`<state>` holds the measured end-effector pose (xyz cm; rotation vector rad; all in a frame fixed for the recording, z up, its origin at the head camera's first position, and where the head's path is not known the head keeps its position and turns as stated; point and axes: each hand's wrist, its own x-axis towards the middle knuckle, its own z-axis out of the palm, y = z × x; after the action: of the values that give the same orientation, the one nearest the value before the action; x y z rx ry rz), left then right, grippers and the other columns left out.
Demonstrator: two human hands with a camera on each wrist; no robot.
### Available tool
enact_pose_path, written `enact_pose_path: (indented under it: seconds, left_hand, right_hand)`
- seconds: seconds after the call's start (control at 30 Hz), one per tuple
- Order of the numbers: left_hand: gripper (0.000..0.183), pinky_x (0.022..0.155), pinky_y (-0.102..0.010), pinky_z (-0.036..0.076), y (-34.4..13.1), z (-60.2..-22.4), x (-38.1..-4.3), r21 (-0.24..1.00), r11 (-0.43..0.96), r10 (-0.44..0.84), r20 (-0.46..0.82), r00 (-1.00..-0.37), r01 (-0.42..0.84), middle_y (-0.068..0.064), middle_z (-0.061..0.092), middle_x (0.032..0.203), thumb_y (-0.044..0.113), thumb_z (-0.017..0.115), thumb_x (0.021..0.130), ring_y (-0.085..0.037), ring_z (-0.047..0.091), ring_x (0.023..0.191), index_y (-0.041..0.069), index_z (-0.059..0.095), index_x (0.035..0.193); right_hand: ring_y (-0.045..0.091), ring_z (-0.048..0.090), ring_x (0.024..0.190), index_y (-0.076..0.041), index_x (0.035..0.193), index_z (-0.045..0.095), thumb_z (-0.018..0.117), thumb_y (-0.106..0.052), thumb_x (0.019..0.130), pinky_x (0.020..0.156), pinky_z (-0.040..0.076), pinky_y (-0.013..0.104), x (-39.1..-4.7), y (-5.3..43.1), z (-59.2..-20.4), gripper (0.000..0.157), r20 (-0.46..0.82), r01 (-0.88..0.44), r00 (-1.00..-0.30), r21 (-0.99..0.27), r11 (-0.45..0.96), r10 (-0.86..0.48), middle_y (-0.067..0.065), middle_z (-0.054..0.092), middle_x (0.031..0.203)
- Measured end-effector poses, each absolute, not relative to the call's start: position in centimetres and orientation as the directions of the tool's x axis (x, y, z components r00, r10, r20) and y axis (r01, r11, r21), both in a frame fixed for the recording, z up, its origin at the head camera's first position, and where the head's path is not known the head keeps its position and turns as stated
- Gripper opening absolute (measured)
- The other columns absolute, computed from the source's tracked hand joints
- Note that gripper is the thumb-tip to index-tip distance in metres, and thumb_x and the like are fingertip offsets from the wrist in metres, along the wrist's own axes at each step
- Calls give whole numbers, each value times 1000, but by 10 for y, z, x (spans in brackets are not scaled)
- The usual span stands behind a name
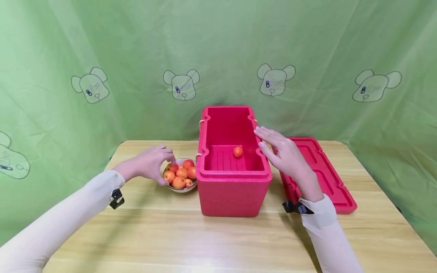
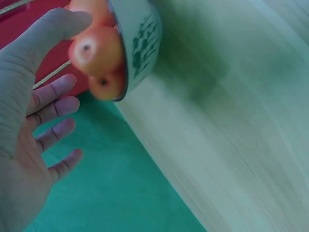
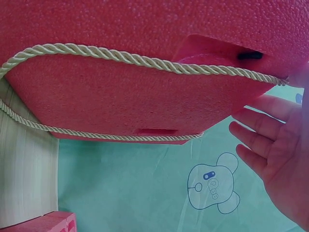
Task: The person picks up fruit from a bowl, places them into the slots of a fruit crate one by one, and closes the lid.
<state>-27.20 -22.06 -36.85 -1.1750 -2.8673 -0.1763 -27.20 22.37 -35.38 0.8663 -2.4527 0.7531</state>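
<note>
My left hand [image 1: 152, 163] reaches over the left side of a white bowl [image 1: 181, 190], thumb and fingers spread around the nearest of several small red-orange apples [image 1: 181, 173]. In the left wrist view its thumb overlaps an apple [image 2: 99, 50], while the other fingers stand apart from the fruit. A tall red foam box [image 1: 233, 197] stands uncovered just right of the bowl. One apple [image 1: 238, 152] lies on its ribbed floor. My right hand [image 1: 285, 151] rests with extended fingers at the box's right rim; the right wrist view shows those fingers beside the box wall.
A red lid [image 1: 332, 182] lies on the wooden table [image 1: 153, 235] to the right of the box, partly behind my right forearm. Twisted cord [image 3: 120, 55] hangs along the box's side. Green cloth [image 1: 225, 45] with bear-head drawings surrounds the table.
</note>
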Motion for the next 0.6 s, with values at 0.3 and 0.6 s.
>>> enact_pose_path:
  seconds: [0.3, 0.6]
  left_hand:
    - [50, 82, -41, 49, -214, -376, -271, 39, 701, 711, 32, -702, 712, 2, 62, 98, 31, 90, 56, -18, 51, 95, 14, 69, 98]
    - [50, 83, -43, 50, -212, -377, -271, -24, 701, 713, 17, -701, 713, 3, 60, 97, 32, 89, 55, -18, 50, 94, 15, 69, 98]
  right_hand:
    - [26, 46, 146, -20, 150, 53, 65, -26, 97, 106, 49, 54, -272, 224, -355, 55, 544, -664, -719, -357, 656, -432, 4, 51, 156]
    - [26, 47, 145, -19, 149, 53, 65, -26, 96, 106, 48, 53, -271, 224, -354, 54, 553, -672, -711, -350, 653, -435, 5, 51, 155]
